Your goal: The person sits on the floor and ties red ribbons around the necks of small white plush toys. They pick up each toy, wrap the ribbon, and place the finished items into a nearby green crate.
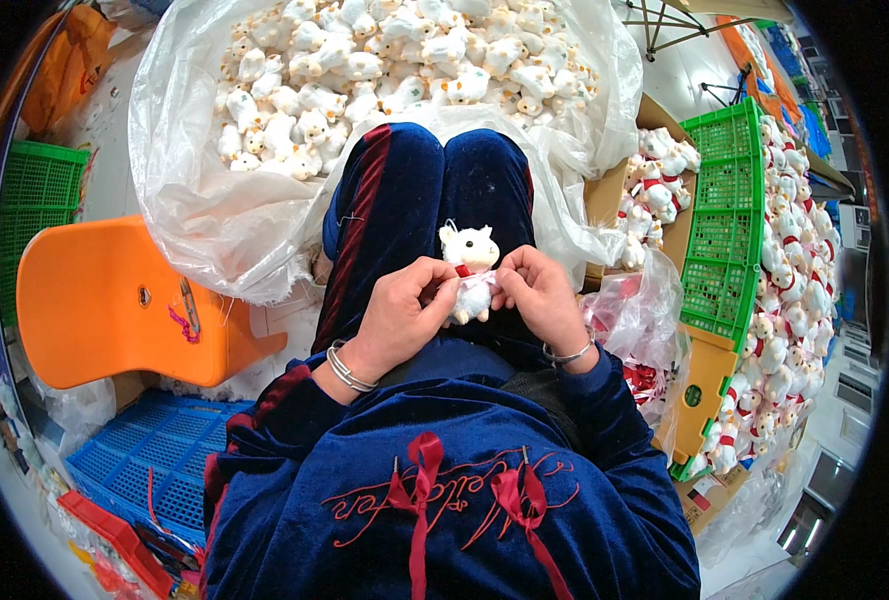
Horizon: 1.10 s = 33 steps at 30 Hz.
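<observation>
A small white plush animal (468, 250) sits upright on my lap, facing the camera, with dark eyes and tan feet. Round its neck runs a ribbon (478, 281), pale pink in front with a red part at the left. My left hand (411, 308) pinches the ribbon's left side, thumb against forefinger, close to the toy's body. At the other side my right hand (542, 298) pinches the ribbon's right end. The fingertips partly cover the ribbon, so whether it is knotted cannot be seen.
Beyond my knees a big clear plastic bag (179, 200) lies open, heaped with white plush toys (404, 55). An orange stool (94, 300) at the left carries small snips (190, 305). To the right stand a cardboard box (606, 205) and a green crate (721, 215) beside ribboned toys (789, 290).
</observation>
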Tool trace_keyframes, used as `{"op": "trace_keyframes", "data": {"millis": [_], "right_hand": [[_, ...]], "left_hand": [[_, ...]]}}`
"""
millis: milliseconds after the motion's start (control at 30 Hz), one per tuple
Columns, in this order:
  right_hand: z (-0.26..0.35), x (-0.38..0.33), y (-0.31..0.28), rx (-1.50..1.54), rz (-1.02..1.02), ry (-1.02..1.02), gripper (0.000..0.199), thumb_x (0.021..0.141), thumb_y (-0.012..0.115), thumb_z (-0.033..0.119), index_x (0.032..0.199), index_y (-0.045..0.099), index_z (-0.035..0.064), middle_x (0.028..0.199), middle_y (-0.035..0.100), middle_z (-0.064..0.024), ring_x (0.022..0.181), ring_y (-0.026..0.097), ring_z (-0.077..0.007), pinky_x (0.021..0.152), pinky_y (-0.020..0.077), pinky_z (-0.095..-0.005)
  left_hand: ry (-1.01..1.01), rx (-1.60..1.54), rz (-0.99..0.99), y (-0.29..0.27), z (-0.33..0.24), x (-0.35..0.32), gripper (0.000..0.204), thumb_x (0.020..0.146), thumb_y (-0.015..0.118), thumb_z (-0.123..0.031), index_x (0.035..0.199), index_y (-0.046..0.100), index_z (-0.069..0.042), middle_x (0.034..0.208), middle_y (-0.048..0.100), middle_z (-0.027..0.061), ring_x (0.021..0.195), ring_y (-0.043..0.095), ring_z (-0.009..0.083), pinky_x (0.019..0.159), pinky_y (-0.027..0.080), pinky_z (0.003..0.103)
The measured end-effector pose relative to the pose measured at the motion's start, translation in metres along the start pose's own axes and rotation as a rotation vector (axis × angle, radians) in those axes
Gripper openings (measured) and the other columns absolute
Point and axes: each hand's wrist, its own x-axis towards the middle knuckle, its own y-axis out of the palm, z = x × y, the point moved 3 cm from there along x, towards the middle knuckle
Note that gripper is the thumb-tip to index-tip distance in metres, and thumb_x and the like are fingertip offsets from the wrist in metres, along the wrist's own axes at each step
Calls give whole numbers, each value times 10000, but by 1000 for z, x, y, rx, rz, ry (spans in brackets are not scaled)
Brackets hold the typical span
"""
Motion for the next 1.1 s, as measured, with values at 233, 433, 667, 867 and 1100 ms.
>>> {"op": "trace_keyframes", "data": {"millis": [233,433,667,867,1100], "right_hand": [[-3,-7,4,44,39,21,84,982,581,82,947,573,6,828,661,-55,713,658,-111,651,507,-230],[-5,-7,8,67,55,25,98,976,600,93,934,578,8,808,657,-47,695,648,-106,631,495,-227],[-2,-4,20,-12,84,6,132,970,617,111,916,583,-4,782,655,-44,656,631,-93,593,484,-226],[2,3,27,-53,78,-3,144,978,612,117,920,585,-13,793,663,-47,633,613,-83,575,479,-228],[-2,7,26,-90,79,21,138,968,642,107,966,604,-25,798,667,-47,650,607,-73,581,488,-235]], "left_hand": [[252,187,70,-3,-5,-9,123,833,737,-22,951,706,-36,842,678,90,711,668,198,624,517,291],[409,289,126,3,-1,-19,172,784,766,-31,944,709,-61,824,657,89,736,673,272,655,542,342],[47,149,92,-5,5,-16,117,897,694,-83,827,666,6,719,618,93,636,613,151,574,459,281],[-270,8,-50,-6,18,-4,178,932,711,-141,902,611,3,655,627,8,583,544,35,531,422,232],[-359,-9,36,-6,25,2,154,942,697,-119,936,595,-4,644,610,-23,578,523,12,518,399,211]]}}
